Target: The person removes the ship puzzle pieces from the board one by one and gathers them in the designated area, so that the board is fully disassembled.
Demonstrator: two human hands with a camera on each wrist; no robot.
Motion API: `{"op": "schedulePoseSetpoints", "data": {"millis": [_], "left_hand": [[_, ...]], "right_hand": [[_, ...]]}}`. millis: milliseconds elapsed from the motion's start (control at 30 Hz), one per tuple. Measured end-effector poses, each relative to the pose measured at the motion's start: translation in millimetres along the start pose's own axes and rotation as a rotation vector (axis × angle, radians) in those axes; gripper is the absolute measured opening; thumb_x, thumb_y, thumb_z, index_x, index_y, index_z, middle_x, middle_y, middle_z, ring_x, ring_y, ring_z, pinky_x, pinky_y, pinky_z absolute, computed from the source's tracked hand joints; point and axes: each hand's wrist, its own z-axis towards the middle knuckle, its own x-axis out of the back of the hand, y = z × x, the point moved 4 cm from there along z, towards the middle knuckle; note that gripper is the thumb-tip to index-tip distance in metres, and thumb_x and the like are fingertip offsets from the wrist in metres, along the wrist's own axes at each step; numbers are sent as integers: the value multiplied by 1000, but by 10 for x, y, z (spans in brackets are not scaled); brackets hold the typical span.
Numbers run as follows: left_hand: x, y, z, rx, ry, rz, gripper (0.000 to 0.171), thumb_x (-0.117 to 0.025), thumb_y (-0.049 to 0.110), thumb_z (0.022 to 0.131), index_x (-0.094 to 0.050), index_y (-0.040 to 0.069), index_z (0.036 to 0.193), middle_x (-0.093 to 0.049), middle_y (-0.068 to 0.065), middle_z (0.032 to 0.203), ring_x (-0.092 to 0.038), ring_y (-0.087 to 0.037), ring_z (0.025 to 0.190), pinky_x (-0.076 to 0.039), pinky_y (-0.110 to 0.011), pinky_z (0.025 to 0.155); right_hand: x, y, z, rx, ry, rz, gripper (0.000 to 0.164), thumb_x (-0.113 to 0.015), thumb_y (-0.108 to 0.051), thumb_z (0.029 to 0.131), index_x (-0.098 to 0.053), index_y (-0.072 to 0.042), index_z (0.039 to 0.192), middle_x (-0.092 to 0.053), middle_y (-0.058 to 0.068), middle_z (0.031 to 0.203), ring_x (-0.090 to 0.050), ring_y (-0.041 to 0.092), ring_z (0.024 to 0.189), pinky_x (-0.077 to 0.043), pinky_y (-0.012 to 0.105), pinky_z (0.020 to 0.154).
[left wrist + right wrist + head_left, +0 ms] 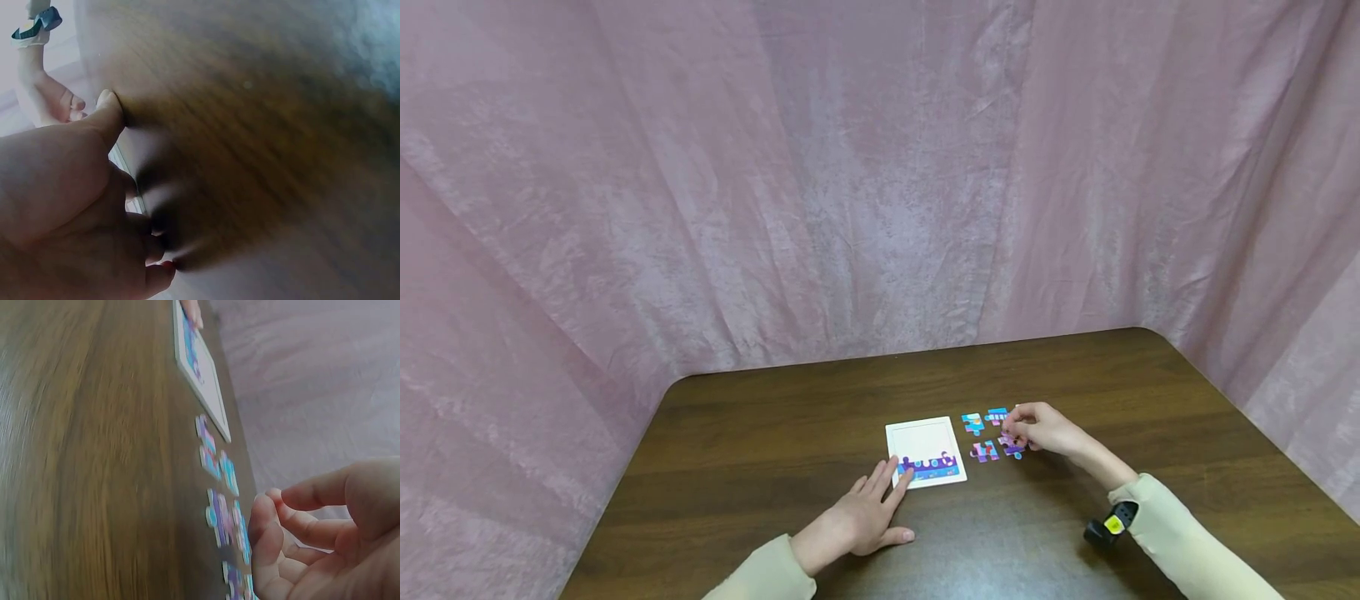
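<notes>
A white square puzzle tray (923, 437) lies on the table, with joined purple-and-blue jigsaw pieces (932, 472) along its near side. My left hand (872, 510) is spread flat, its fingertips resting on the tray's near left corner. Right of the tray, several loose jigsaw pieces lie flat, among them a blue one (973, 423) and a pink-and-purple one (985, 452). Just above the farthest-right pieces hovers my right hand (1043, 429), thumb and fingers loosely bent. In the right wrist view, no piece shows between those fingertips (265, 512).
The brown wooden table (760, 433) has rounded far corners. Pink curtains (880, 183) hang behind it and along its sides. A black wrist camera (1103, 532) with a yellow patch is strapped at my right sleeve.
</notes>
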Motion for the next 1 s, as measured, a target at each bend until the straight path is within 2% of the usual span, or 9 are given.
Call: {"op": "schedulePoseSetpoints", "data": {"millis": [100,167,300,400,667,833,1000], "left_hand": [[-64,-30,39,-3,11,5,80,-42,61,94,-14,18,156,-11,-13,162,-19,-28,149,-30,-43,116],[-49,-23,30,-1,15,15,80,-42,61,94,-15,18,156,-12,-13,162,-19,-28,149,-31,-43,116],[71,36,-34,13,-2,24,79,-45,60,94,-18,17,155,-14,-13,162,-21,-29,148,-31,-42,116],[49,26,-16,8,2,19,79,-44,60,94,-17,17,155,-14,-13,162,-21,-29,148,-32,-43,116],[-196,-84,123,-17,32,29,81,-38,64,94,-13,19,156,-10,-12,163,-18,-28,149,-31,-43,116],[-221,-93,139,-5,36,31,81,-38,65,93,-11,22,157,-9,-10,163,-18,-26,150,-32,-43,116],[-131,-47,91,8,9,37,80,-38,64,94,-13,21,156,-10,-10,163,-19,-26,149,-31,-42,116]], "right_hand": [[-69,-34,31,12,-45,19,18,-53,-6,95,-61,9,102,-61,4,75,-55,11,67,-44,21,55],[-117,-61,47,28,-74,24,18,-52,-5,95,-60,9,101,-60,5,75,-54,12,67,-44,22,55],[-210,-118,67,62,-115,16,17,-53,-4,93,-60,9,99,-60,5,76,-54,12,66,-43,21,54],[-271,-158,74,79,-134,9,17,-55,-6,93,-61,8,99,-60,5,74,-53,11,65,-42,21,54],[-412,-240,97,163,-197,-12,17,-58,-4,91,-61,9,101,-64,15,79,-55,12,66,-44,22,55],[-500,-279,121,220,-217,-41,15,-60,0,86,-61,7,99,-62,9,79,-54,11,67,-43,20,57],[-582,-330,142,277,-216,-100,14,-66,0,84,-64,5,97,-61,4,81,-56,8,70,-47,18,62]]}}
